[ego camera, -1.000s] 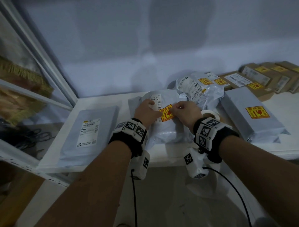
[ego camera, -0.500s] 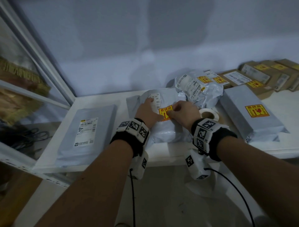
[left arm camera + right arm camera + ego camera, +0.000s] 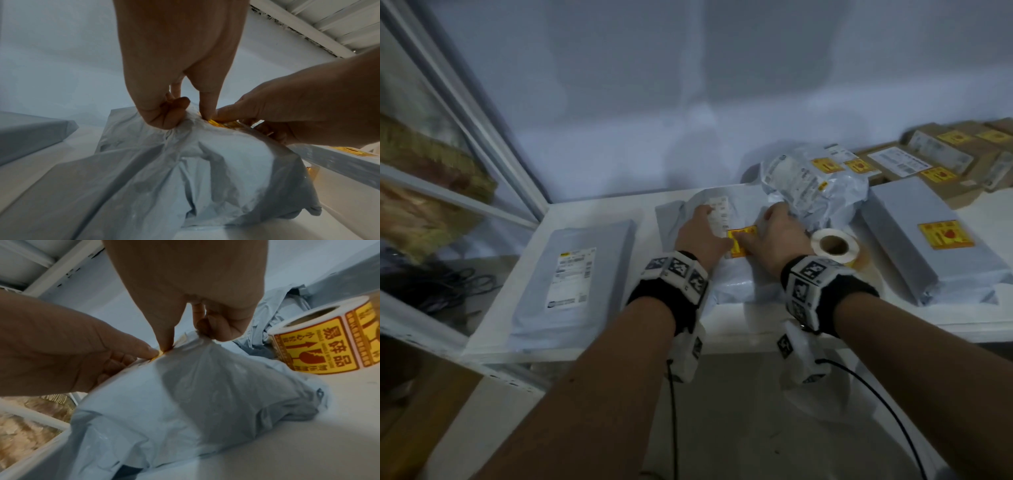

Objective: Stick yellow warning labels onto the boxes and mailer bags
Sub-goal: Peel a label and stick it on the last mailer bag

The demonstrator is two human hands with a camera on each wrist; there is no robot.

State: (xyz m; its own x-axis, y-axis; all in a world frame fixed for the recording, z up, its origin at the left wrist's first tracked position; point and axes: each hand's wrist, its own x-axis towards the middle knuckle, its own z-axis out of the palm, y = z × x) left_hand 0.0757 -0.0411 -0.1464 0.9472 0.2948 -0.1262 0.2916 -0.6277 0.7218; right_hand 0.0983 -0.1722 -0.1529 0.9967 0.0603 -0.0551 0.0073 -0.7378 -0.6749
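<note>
a yellow warning label [image 3: 741, 241] lay on top of a puffy grey mailer bag [image 3: 726, 274] at the middle of the white desk [image 3: 599, 219], just beside the bag's white shipping slip [image 3: 719, 216]. the left hand [image 3: 700, 236] pressed the label's left edge with a straight index finger [image 3: 205, 105], its other fingers curled and bunching the bag's plastic. the right hand [image 3: 774, 236] did the same from the other side, index fingertip [image 3: 166, 337] down on the label, remaining fingers curled and pinching a fold of the bag. the two index tips nearly met over the label.

just to the right of the right hand stood a roll of yellow labels [image 3: 320, 340], upright on the desk, printed red on yellow. behind the hands sat a second crumpled mailer bag [image 3: 811, 185] already bearing a yellow label. a flat grey parcel [image 3: 917, 236] with its own yellow label lay further right, and brown cardboard boxes [image 3: 941, 161] with yellow labels sat along the back right. to the left, well apart from the hands, a flat grey mailer [image 3: 571, 281] carried only a white shipping slip.
</note>
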